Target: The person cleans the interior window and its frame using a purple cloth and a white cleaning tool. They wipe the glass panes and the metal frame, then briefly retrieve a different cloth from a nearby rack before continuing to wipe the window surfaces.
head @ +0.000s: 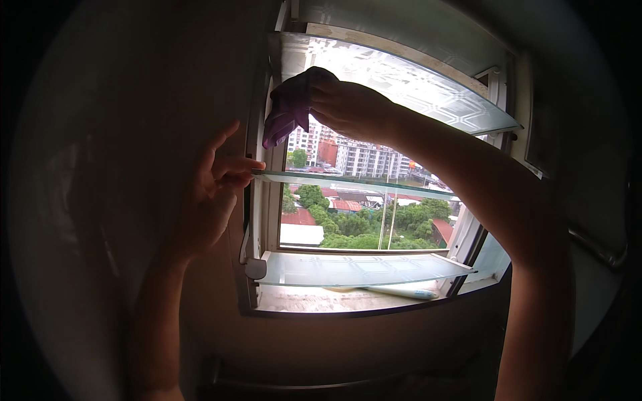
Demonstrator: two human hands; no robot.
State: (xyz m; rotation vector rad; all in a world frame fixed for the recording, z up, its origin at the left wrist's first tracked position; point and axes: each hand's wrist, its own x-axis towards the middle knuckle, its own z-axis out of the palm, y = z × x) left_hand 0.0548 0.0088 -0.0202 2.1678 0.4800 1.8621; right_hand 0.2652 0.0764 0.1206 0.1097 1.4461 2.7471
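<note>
My right hand [346,103] grips a purple cloth [291,105], raised to the upper left of a louvre window. The cloth hangs from my fingers close to the left window frame [273,150]. At the left end of the middle glass slat [361,183], my left hand [213,193] has its fingers apart, with one fingertip at the slat's corner. Whether it presses on the glass I cannot tell. Above my right hand, a patterned glass slat [451,103] is tilted. A lower patterned slat [361,265] lies nearly flat near the bottom of the opening.
A pale tube-like object [406,292] lies on the window sill [311,299] below the lowest slat. A white louvre bracket [256,268] sits at the lower left. Dark wall [210,285] surrounds the window. Buildings [371,158] and trees [351,225] show outside.
</note>
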